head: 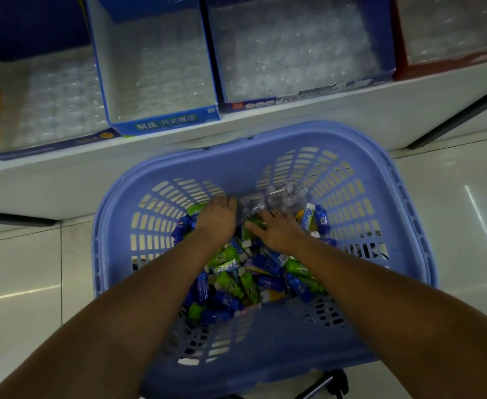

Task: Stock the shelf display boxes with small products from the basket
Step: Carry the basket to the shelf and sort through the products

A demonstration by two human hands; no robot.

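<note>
1. Sitting in the middle of the view, one blue slotted basket (294,133) is holding the small products (230,280). These are packets heaped over its bottom, too many to count exactly. Most are showing blue or green wrappers, and a few yellow.
2. One bundle of clear bubbled plastic (276,197) is lying against the basket's far wall, on top of the packets.
3. Four display boxes (161,123) are standing in a row on the white shelf (322,116) just beyond the basket's far rim. Three are blue and the rightmost is red. Each is showing clear bubbled lining inside and no packets.
4. Two bare hands are reaching into the far half of the basket, with the forearms crossing over its near rim.
5. The left hand (216,217) is lying back-up on the packets at the left of the clear bundle. Its fingers are bending down against the plastic's edge with the tips hidden, so I cannot tell what its grip is holding.
6. The right hand (276,228) is keeping a wide grip, with fingers stretched forward and spread. The fingertips are touching the clear bundle and the thumb is resting on a green packet.
7. Pale floor tiles (20,269) are showing to both sides of the basket.
</note>
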